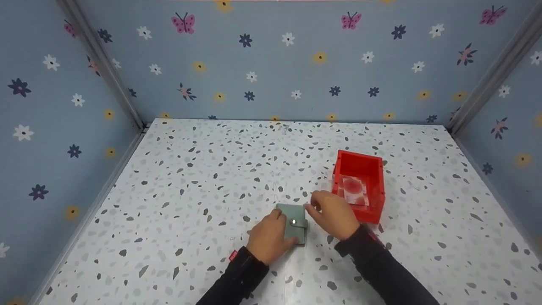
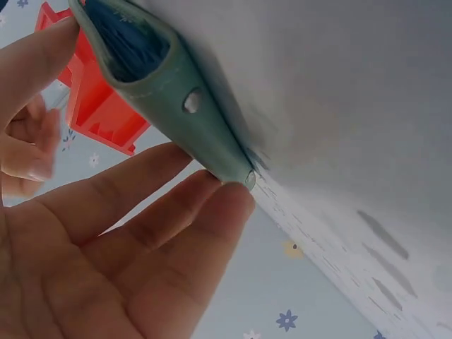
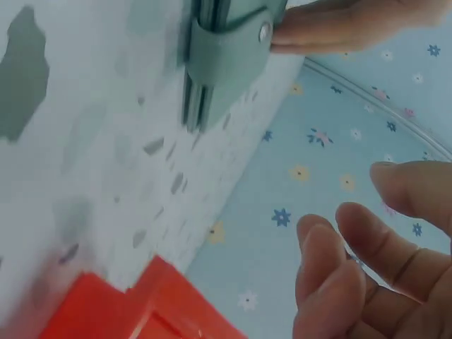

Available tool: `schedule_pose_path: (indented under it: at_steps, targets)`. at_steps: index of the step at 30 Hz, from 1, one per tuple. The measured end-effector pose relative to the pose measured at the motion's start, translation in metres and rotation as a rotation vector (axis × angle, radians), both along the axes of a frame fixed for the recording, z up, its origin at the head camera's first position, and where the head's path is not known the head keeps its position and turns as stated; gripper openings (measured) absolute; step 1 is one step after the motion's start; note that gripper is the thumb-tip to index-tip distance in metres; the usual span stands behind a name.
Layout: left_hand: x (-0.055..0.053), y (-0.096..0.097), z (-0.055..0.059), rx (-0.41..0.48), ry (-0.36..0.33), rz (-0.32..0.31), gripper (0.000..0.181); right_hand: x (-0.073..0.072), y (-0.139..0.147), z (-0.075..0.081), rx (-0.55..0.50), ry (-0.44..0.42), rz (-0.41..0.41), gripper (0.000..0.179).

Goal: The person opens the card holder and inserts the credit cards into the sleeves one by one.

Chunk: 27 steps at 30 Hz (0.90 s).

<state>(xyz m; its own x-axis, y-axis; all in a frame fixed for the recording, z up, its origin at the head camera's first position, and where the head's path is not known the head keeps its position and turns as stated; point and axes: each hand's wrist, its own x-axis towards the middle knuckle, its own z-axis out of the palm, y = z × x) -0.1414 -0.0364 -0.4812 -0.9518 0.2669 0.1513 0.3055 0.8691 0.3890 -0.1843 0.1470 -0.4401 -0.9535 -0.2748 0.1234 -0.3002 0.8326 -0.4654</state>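
A sage-green card holder (image 1: 294, 213) with a snap strap lies on the speckled tabletop, its strap side toward the right. My left hand (image 1: 267, 239) grips it from the left, thumb at the near edge and fingers along the spine and far corner. Through the open end of the card holder (image 2: 166, 95), blue contents show in the left wrist view. My right hand (image 1: 336, 214) hovers just right of the holder, fingers loosely bent and holding nothing. In the right wrist view, the fastened strap (image 3: 236, 49) wraps over the holder's edge.
An open red box (image 1: 360, 164) stands behind and right of my right hand, which overlaps its near left corner from above. Inside lies a clear-and-white piece with a round red print (image 1: 353, 190). Flower-patterned panels (image 1: 275, 55) wall the table at the back and sides.
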Motion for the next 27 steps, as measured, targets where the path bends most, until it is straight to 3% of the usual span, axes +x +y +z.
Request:
schedule_pose_path:
  at_steps: [5,15,27]
  targets:
    - [0.001,0.002,0.0,0.021,-0.018,-0.011,0.063,-0.007,-0.016,-0.012,0.04,-0.12,0.061,0.017]
    - [0.001,0.003,-0.003,-0.019,0.044,-0.002,0.054,-0.009,-0.031,-0.029,0.137,-0.224,0.119,0.021]
    - [0.001,0.006,-0.003,0.001,0.073,0.003,0.047,-0.006,-0.038,-0.034,0.195,-0.141,0.127,0.022]
